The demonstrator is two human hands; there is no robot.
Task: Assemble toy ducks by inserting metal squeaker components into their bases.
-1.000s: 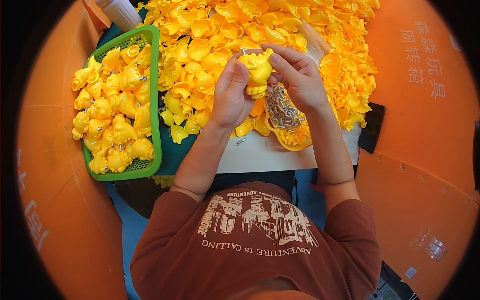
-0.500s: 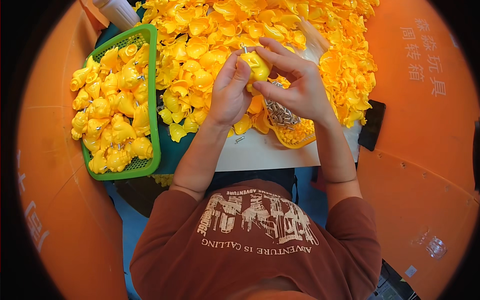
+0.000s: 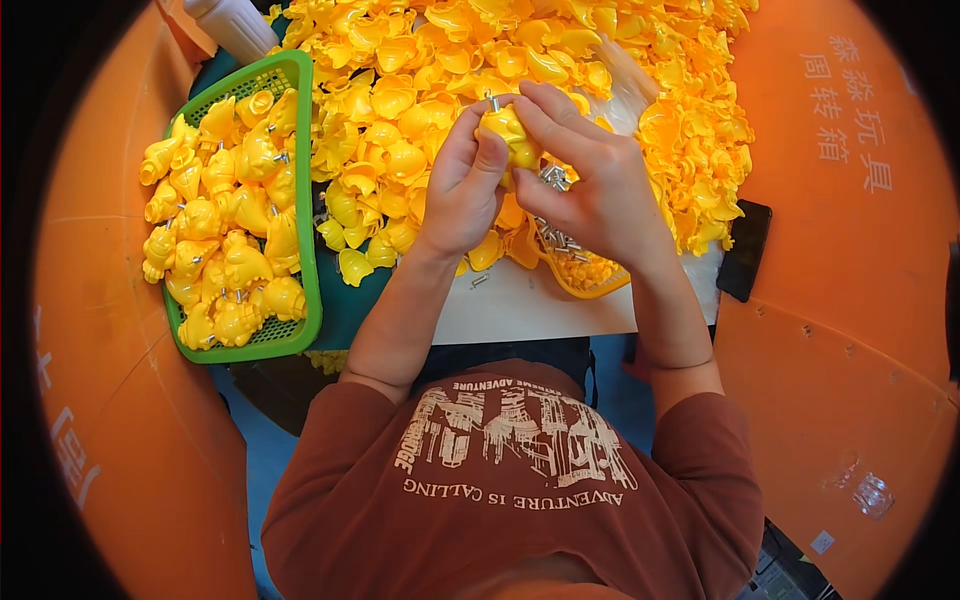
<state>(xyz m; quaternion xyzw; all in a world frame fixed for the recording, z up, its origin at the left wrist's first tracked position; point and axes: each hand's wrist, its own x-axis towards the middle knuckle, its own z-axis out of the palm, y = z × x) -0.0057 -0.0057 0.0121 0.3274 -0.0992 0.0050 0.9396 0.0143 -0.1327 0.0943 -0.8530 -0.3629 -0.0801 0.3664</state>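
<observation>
My left hand pinches a small yellow plastic toy figure above the middle of the table. A short metal pin sticks up from its top. From the other side my right hand closes on the same figure, thumb below and fingers over it, hiding much of its shape. Just under my right hand stands a yellow basket holding metal pins and small yellow pieces. Loose yellow shell pieces are heaped beyond both hands.
A green basket at the left holds several yellow figures with pins. Small metal pins lie on the white table surface. A black flat object lies at right; a white bottle stands far left. Orange panels flank the table.
My right hand's fingers have closed further around the yellow figure, and its thumb has shifted. The figure has turned slightly. The left hand has barely moved.
</observation>
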